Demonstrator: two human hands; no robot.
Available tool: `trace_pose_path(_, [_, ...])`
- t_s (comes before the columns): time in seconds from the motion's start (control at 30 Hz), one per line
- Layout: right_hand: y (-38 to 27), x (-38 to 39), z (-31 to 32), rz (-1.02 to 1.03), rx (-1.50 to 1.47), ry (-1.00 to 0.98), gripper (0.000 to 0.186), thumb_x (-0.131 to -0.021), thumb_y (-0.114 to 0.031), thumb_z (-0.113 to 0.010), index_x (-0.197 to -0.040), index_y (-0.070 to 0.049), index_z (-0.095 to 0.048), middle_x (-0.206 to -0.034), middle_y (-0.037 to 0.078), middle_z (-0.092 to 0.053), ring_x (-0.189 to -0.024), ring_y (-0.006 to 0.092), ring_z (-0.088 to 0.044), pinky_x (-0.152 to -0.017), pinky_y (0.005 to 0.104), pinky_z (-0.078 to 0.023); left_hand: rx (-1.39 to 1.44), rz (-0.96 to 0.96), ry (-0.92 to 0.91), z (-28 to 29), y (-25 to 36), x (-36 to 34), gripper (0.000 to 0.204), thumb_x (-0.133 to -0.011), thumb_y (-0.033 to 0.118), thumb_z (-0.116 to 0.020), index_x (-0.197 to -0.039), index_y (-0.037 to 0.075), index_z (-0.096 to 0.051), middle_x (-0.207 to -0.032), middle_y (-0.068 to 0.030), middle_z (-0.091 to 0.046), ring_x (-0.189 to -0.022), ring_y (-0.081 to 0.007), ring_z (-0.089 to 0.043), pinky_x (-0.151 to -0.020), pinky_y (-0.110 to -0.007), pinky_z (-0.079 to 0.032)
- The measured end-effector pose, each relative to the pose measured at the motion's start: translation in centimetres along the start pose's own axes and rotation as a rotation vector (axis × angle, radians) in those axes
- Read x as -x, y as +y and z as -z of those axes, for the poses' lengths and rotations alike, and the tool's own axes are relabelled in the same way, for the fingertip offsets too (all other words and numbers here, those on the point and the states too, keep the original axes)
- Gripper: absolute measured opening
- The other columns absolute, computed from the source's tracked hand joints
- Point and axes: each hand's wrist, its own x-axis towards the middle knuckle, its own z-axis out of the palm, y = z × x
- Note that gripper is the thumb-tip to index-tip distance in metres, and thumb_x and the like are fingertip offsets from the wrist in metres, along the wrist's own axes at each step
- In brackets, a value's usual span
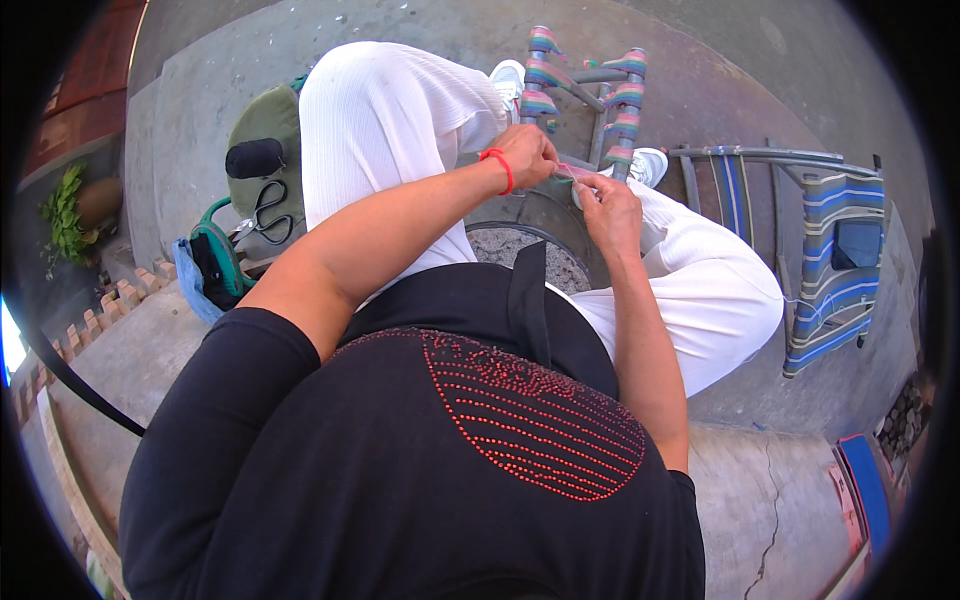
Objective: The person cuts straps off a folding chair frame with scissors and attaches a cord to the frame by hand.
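Observation:
Between my knees stands a grey tubular metal frame (601,76) with pastel striped fabric strips (541,74) wrapped round its two bars. My left hand (528,155), a red cord bracelet on its wrist, is pinched closed at the frame's near end. Just right of it and nearer, my right hand (612,212) has thumb and fingers pressed together. A thin pale thread (571,178) runs between the fingertips, ending in the right hand's pinch. Behind it shows a pinkish strip (570,170). What the left fingertips grip is hidden.
To my left, a green round stool top (270,125) carries black-handled scissors (262,215) and a black bundle (254,158). A green-rimmed bag (215,250) stands nearer. At right lies a metal frame with blue-grey striped fabric (840,280), a dark phone-like object (857,244) on it.

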Motion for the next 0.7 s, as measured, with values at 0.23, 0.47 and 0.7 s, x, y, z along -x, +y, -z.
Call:
trace_pose_path(0.23, [-0.05, -0.13, -0.04, 0.053, -0.018, -0.049, 0.015, -0.075, -0.019, -0.056, -0.082, -0.008, -0.064, -0.074, 0.012, -0.061, -0.068, 0.0289, -0.059, -0.062, 0.0354, -0.044, 0.012, -0.027, 0.032, -0.33, -0.1, 0.08, 0.016, -0.066, 0.014, -0.057, -0.077, 0.011, -0.068, -0.076, -0.014, -0.062, -0.073, -0.0301, -0.06, -0.067, -0.036, -0.047])
trace_pose_path(0.47, [-0.06, -0.26, -0.02, 0.061, -0.016, -0.032, 0.015, -0.074, -0.018, -0.055, -0.08, -0.007, -0.064, -0.073, 0.012, -0.061, -0.069, 0.0285, -0.059, -0.062, 0.0352, -0.044, -0.004, -0.037, 0.022, -0.18, 0.0, -0.02, 0.016, -0.065, 0.013, -0.057, -0.076, 0.011, -0.068, -0.076, -0.0144, -0.062, -0.072, -0.0306, -0.06, -0.067, -0.036, -0.047])
trace_pose_path(0.7, [-0.34, -0.42, 0.12, 0.035, -0.009, -0.068, 0.014, -0.074, -0.017, -0.056, -0.08, -0.007, -0.064, -0.072, 0.013, -0.061, -0.068, 0.0288, -0.059, -0.062, 0.0354, -0.044, 0.012, -0.008, 0.012, -0.27, -0.05, -0.09, 0.017, -0.065, 0.013, -0.056, -0.076, 0.011, -0.068, -0.076, -0.0144, -0.062, -0.073, -0.03, -0.06, -0.067, -0.036, -0.047])
